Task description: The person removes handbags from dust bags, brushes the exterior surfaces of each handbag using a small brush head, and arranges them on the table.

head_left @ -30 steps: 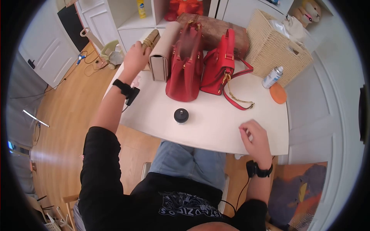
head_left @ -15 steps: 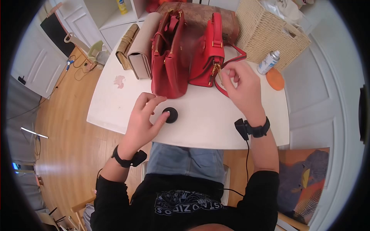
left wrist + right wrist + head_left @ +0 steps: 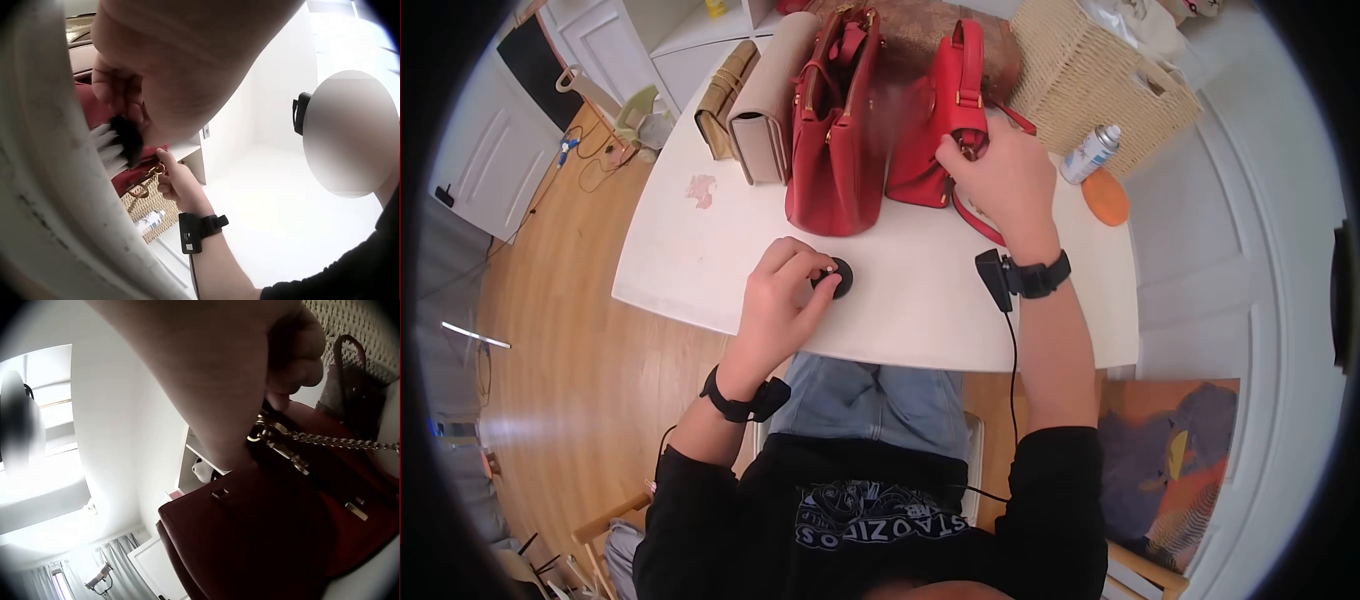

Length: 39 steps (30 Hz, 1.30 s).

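With thumb and forefinger, my left hand [image 3: 780,295] pinches the top of a small jar with a round black lid [image 3: 844,280] near the table's front. The left wrist view shows its whitish ribbed side below the black lid [image 3: 129,140]. My right hand [image 3: 1012,185] grips the right end of the smaller red handbag [image 3: 918,170], close by its strap ring; the fingertips are partly hidden. A gold chain [image 3: 337,442] hangs from that bag in the right wrist view. Left of it stands the larger red handbag [image 3: 825,180], its top gaping.
A beige bag [image 3: 762,125] and a tan clutch [image 3: 716,115] stand at the back left. Behind the red bags lies a brown patterned case [image 3: 990,50]. A woven basket [image 3: 1090,95], a spray can [image 3: 1090,155] and an orange disc [image 3: 1106,198] are at the right.
My left hand has come from the tan clutch to the black-lidded jar and now pinches it. My right hand has moved from the front right forward to the smaller red handbag.
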### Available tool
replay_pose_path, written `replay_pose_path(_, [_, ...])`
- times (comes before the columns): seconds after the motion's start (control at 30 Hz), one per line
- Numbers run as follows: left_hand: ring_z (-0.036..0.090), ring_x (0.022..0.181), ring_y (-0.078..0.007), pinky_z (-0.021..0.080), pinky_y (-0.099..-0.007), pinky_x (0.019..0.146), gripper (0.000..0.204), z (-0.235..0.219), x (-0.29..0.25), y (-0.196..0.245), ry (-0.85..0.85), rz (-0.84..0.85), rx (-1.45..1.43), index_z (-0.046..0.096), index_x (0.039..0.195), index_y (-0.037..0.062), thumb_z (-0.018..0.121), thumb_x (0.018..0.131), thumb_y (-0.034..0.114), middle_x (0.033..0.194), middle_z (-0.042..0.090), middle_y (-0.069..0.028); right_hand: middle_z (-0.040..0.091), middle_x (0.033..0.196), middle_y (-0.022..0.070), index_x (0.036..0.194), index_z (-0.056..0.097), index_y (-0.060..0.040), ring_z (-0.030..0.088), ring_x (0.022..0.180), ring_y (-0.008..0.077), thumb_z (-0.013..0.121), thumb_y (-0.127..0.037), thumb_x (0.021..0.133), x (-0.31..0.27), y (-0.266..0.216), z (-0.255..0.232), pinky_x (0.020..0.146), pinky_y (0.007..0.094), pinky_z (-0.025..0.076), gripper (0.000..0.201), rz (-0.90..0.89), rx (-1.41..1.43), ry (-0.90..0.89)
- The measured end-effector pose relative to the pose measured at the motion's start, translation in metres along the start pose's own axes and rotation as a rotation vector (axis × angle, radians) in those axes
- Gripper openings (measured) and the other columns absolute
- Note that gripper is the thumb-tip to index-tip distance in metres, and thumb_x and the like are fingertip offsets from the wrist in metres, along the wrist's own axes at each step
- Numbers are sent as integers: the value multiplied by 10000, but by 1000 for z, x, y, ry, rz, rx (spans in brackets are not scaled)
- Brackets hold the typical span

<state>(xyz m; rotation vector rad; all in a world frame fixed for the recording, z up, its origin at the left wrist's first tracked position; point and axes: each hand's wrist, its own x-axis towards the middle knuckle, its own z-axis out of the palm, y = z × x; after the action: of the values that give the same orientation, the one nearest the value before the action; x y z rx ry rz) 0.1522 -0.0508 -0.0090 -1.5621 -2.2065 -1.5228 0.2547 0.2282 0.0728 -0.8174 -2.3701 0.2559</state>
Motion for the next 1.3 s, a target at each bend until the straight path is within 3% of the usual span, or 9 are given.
replay_pose_path(0.17, [681,793,-210,545,-309,723,138,-3,1,4,-11,6,-27,763,986,-11,789,855,-45,947,702,-104,727,719,83,902,758,-89,725,684,319,762,-414,830,-19,12,-13,653,417,581,333,28,16,97])
replay_pose_path(0.37, [682,776,-190,545,-299,713,104,1,12,16,-16,-42,-152,773,984,-11,788,881,-21,897,726,-99,693,681,42,931,742,-44,626,559,135,842,-207,818,-99,36,-61,563,288,497,223,53,157,100])
replay_pose_path(0.47, [688,773,-184,549,-297,720,100,16,25,28,-80,-39,-243,774,989,-15,787,890,-16,891,744,-103,650,681,12,979,694,15,490,563,29,851,-89,841,-128,44,-79,526,220,404,234,133,318,30])
replay_pose_path(0.6, [708,806,-163,556,-283,748,96,42,46,49,-164,-14,-383,781,1016,-13,788,921,0,940,774,-93,582,658,2,939,657,-2,468,566,48,863,-108,851,-150,63,-72,526,228,398,248,97,291,71])
replay_pose_path(0.77, [714,881,-123,558,-268,793,112,63,70,68,-159,-70,-530,775,1078,-15,767,970,13,1018,782,-70,585,864,49,1015,571,-25,518,623,98,904,-81,828,-168,70,-32,552,241,430,386,23,536,241])
replay_pose_path(0.87, [724,970,-130,558,-267,851,133,65,81,69,-97,-97,-704,742,1138,-41,715,1017,8,1117,763,-85,578,926,60,1088,565,-22,534,638,111,899,-47,817,-180,70,-19,582,261,461,431,27,529,183])
replay_pose_path(1.0, [724,950,-116,555,-260,847,113,75,71,65,-110,-172,-682,743,1118,-33,706,1020,9,1071,771,-70,569,939,66,1128,581,-21,555,671,127,880,-29,815,-188,62,-12,592,278,472,433,103,532,169])
replay_pose_path(1.17, [720,889,-96,549,-251,820,80,68,46,39,-342,-254,-417,730,1091,-16,694,1026,16,922,749,-18,568,944,80,1198,601,-14,553,667,148,871,-22,802,-197,69,-14,577,284,468,480,90,429,128])
replay_pose_path(1.3, [692,804,-89,542,-247,736,58,63,45,32,-209,-305,-517,727,1042,-12,714,996,20,908,759,-55,564,905,74,1246,610,-3,551,653,152,867,-20,807,-204,73,-13,558,288,466,509,21,381,130])
